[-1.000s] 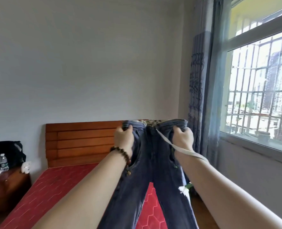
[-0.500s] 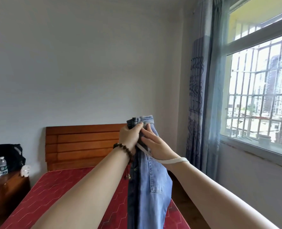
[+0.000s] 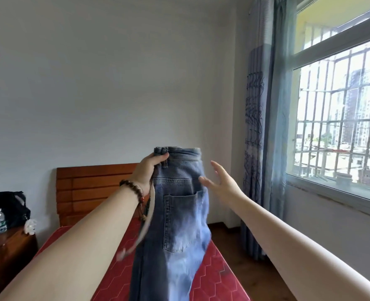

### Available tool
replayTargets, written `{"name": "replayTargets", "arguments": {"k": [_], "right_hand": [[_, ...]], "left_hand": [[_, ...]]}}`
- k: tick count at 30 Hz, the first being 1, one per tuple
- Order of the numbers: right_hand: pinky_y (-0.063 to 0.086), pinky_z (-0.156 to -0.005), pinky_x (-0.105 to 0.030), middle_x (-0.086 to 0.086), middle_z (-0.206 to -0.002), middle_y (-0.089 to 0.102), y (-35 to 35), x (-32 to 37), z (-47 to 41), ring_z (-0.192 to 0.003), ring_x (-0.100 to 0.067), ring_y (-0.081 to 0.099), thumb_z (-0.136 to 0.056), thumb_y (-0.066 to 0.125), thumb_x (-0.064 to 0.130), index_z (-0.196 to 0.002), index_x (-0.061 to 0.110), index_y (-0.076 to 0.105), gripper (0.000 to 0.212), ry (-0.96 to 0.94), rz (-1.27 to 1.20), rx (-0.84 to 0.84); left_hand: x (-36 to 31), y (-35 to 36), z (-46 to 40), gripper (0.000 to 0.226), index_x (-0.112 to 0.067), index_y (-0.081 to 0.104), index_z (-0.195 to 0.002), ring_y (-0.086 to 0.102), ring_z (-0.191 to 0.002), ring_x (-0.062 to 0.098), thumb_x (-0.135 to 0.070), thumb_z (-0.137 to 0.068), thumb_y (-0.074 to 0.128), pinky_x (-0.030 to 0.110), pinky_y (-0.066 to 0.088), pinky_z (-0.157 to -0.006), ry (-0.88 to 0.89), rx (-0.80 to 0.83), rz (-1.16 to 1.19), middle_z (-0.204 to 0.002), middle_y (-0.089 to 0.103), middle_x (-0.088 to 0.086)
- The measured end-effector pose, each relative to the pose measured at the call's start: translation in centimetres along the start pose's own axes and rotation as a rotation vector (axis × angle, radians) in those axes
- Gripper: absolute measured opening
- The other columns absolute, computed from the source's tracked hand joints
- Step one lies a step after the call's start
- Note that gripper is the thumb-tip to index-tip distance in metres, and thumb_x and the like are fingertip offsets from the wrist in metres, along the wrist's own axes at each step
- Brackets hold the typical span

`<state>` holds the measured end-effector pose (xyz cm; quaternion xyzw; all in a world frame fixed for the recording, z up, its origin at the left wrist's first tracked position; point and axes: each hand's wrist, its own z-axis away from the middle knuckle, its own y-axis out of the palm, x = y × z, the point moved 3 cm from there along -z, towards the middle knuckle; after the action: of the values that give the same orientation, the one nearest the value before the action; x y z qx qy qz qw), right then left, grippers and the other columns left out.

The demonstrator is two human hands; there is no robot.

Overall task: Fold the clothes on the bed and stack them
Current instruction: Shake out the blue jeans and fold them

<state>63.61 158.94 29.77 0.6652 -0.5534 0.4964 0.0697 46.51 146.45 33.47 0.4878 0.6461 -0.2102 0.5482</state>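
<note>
Jeans [image 3: 179, 224]: blue denim, folded lengthwise, one leg over the other, back pocket facing the camera. Held up in the air over the bed [image 3: 214, 276], waistband at top, legs hanging down out of frame at the bottom edge. A pale drawstring or belt strip dangles on the left side of the denim, blurred.

Left hand [image 3: 150, 170]: grip clamped on the left end of the waistband, fingers and thumb curled round the doubled fabric. It alone carries the garment. Beaded bracelet [image 3: 134, 189] on that wrist.

Right hand [image 3: 220, 181]: grip apart, fingers straight and spread, palm toward the jeans. The thumb tip lies at the right edge of the denim near the pocket; cannot tell whether it touches.

Bed: red mattress with hexagon quilting, wooden slatted headboard [image 3: 97, 190] against the grey wall.

Left of bed: wooden nightstand [image 3: 8, 255] carrying a black bag [image 3: 6, 206], a water bottle [image 3: 0, 220] and a small white object.

Right side: barred window [image 3: 340, 131], blue patterned curtain [image 3: 260, 127] beside it, wooden floor below.
</note>
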Motion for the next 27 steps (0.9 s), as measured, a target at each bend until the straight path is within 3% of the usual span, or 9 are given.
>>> {"name": "replayTargets", "arguments": {"k": [3,5,7,11,17,20,23,26,27], "right_hand": [[0.045,-0.104,-0.036,0.0,-0.133,0.058,0.2,-0.6,-1.1,-0.117,-0.013,0.059,-0.064,0.085,0.046,-0.142,0.023,0.038,0.093,0.086,-0.412,0.058],[0.056,-0.084,-0.035,-0.01,-0.115,0.068,0.0,-0.6,-1.1,-0.097,-0.02,0.068,-0.07,0.078,0.026,-0.126,0.011,0.054,0.063,0.166,-0.738,0.186],[0.058,-0.07,-0.033,-0.016,-0.099,0.071,-0.3,-0.1,-0.7,-0.082,-0.024,0.071,-0.072,0.073,0.017,-0.11,0.001,0.063,0.042,0.219,-0.87,0.257],[0.058,-0.069,-0.036,-0.017,-0.098,0.072,-0.9,0.8,-1.2,-0.083,-0.026,0.071,-0.074,0.07,0.012,-0.108,0.0,0.064,0.037,0.144,-0.903,0.175],[0.059,-0.076,-0.044,-0.016,-0.094,0.071,-1.6,2.6,-2.6,-0.081,-0.027,0.069,-0.085,0.067,0.008,-0.104,0.003,0.063,0.019,0.081,-0.823,-0.057],[0.059,-0.072,-0.044,-0.014,-0.09,0.071,-1.6,2.9,-2.6,-0.078,-0.028,0.069,-0.084,0.068,0.007,-0.098,0.007,0.063,0.014,0.079,-0.849,-0.116],[0.059,-0.069,-0.041,-0.012,-0.087,0.071,-1.8,2.8,-2.5,-0.075,-0.026,0.069,-0.085,0.069,0.007,-0.093,0.01,0.063,0.011,0.083,-0.87,-0.17],[0.058,-0.069,-0.04,-0.009,-0.086,0.072,-2.2,2.7,-2.1,-0.076,-0.025,0.068,-0.085,0.069,0.008,-0.09,0.011,0.064,0.008,0.086,-0.872,-0.224],[0.058,-0.068,-0.039,-0.008,-0.085,0.072,-2.4,2.5,-2.0,-0.075,-0.024,0.068,-0.085,0.069,0.008,-0.089,0.012,0.064,0.007,0.089,-0.874,-0.247]], "left_hand": [[-0.5,0.7,0.6,0.014,-0.012,0.066,-0.098,0.07,-0.078,0.021,-0.013,-0.09,0.055,0.034,0.054,-0.076,0.002,0.106,-0.037,-0.086,0.074,0.006],[-1.1,0.4,0.7,0.016,-0.012,0.066,-0.101,0.07,-0.08,0.02,-0.014,-0.088,0.056,0.034,0.054,-0.076,0.002,0.156,-0.064,-0.09,0.074,0.006],[-1.7,-0.1,0.7,0.021,-0.011,0.065,-0.104,0.07,-0.083,0.021,-0.015,-0.085,0.058,0.031,0.056,-0.074,-0.001,0.199,-0.09,-0.094,0.073,0.007],[-2.5,-1.3,0.5,0.014,-0.011,0.065,-0.102,0.067,-0.087,0.023,-0.011,-0.09,0.058,0.031,0.056,-0.077,0.083,0.17,-0.203,-0.094,0.071,0.008],[-1.6,-3.1,0.9,0.042,-0.025,0.05,-0.104,0.061,-0.088,0.027,-0.024,-0.071,0.076,0.041,0.054,-0.081,0.23,0.038,-0.308,-0.092,0.06,0.014],[-0.4,-3.0,1.9,0.036,-0.02,0.058,-0.095,0.063,-0.092,0.025,-0.028,-0.065,0.077,0.033,0.055,-0.07,0.211,0.055,-0.282,-0.095,0.067,0.006],[0.4,-2.7,2.5,0.037,-0.024,0.059,-0.101,0.064,-0.093,0.018,-0.031,-0.07,0.078,0.032,0.054,-0.076,0.308,-0.017,-0.378,-0.094,0.066,-0.005],[0.9,-1.6,3.3,0.031,-0.02,0.056,-0.098,0.058,-0.089,0.006,-0.03,-0.076,0.076,0.017,0.051,-0.073,0.405,-0.131,-0.487,-0.108,0.061,-0.003],[1.4,-1.3,3.4,0.031,-0.02,0.057,-0.095,0.059,-0.088,0.006,-0.034,-0.075,0.076,0.019,0.053,-0.074,0.394,-0.128,-0.506,-0.112,0.06,-0.001]]}}
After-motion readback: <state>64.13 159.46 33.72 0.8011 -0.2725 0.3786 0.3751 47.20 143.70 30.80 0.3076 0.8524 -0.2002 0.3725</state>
